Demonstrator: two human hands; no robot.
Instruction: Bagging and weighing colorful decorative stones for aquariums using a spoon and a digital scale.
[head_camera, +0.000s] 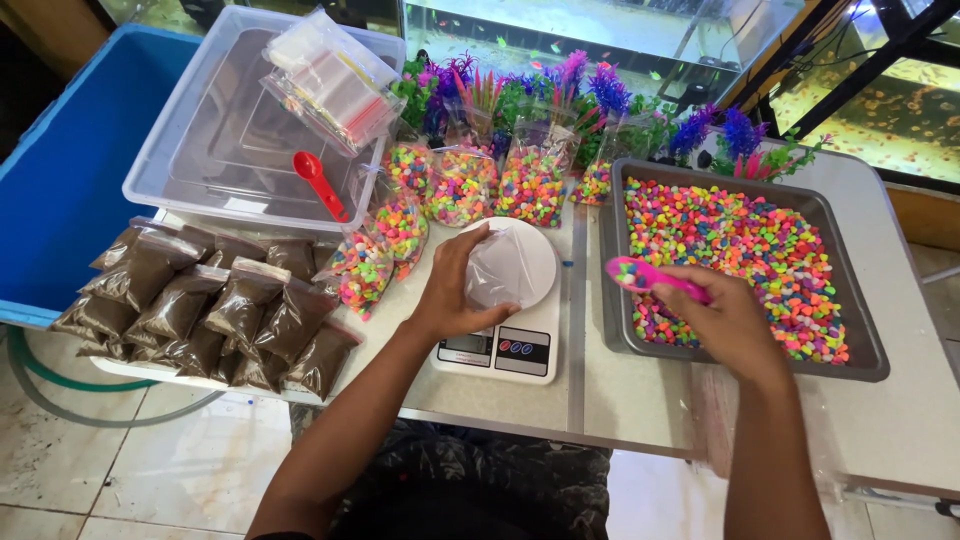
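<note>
Bag: empty clear plastic bag (505, 268) sits on the white round pan of a kitchen scale (505, 350), at table centre; thin, limp, near weightless, likely slippery, so best pinched at the rim to keep the mouth spread.
Left hand: left hand (462, 290) rests at the bag's 9 o'clock edge, fingers curled on the film, grasping the bag at its side.
Right hand: right hand (725, 318) is clenched around the handle of a pink scoop (650, 278), bowl pointing to 9 o'clock, loaded with pebbles.
Pebbles: neon gravel (740, 240) fills a grey tray (870, 350) at 3 o'clock of the scale; small, hard, round, free-rolling, apt to spill off a tilted scoop; heavy for the soft bag, which would probably sag once filled.
Filled bags: packed gravel bags (460, 185) stand at 12 o'clock, before plastic plants (590, 90).
Left side: brown-filled pouches (210, 310) lie at 9 o'clock; beyond them, a clear tub (175, 150) with a red spoon (320, 183) and spare bags (325, 75).
</note>
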